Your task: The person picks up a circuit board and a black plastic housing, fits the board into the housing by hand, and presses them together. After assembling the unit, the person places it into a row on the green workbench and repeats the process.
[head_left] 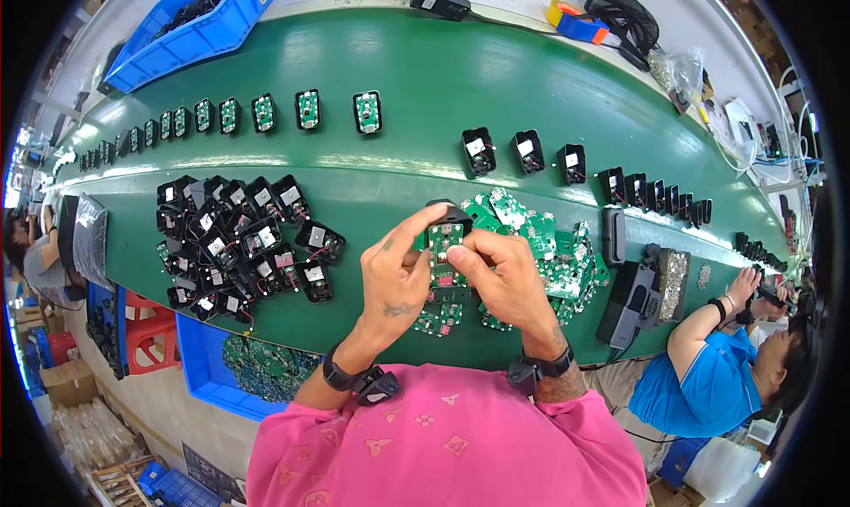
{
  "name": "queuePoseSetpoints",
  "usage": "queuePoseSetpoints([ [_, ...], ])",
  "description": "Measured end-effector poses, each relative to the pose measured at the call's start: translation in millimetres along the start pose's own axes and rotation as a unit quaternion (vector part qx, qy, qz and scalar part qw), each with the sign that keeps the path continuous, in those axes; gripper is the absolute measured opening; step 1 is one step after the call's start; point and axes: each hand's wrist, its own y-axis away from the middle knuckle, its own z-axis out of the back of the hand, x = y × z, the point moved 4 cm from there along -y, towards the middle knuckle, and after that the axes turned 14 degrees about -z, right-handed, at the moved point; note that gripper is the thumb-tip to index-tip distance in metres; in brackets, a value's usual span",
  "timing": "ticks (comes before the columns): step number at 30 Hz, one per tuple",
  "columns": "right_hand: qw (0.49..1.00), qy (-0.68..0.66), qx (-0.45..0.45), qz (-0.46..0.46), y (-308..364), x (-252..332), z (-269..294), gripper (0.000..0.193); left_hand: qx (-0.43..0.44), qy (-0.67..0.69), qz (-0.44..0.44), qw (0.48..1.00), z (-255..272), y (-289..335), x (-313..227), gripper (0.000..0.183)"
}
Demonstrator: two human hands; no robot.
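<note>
Near the bench's front edge, my left hand and my right hand are closed together around a black plastic case and a green circuit board. My left fingers reach up to the case's far end. The right thumb presses on the board's face. How far the board sits inside the case is hidden by my fingers. Under and beside my hands spreads a heap of loose green circuit boards. To the left lies a pile of black cases with wires and white parts inside.
A row of cases with boards curves along the far left. More black cases line the right. A dark device stands beside a tray of small metal parts. Blue bins flank the bench; a person in blue works at right.
</note>
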Motion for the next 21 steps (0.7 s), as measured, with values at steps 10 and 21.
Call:
queuePoseSetpoints([
  [10,0.996,0.012,-0.070,-0.061,-2,-5,1,0.030,0.017,0.171,0.076,0.982,6,-3,1,0.047],
  [21,0.994,-0.038,-0.095,0.021,-4,-9,-20,0.037,-0.027,0.186,0.086,0.978,-11,-2,12,0.027],
])
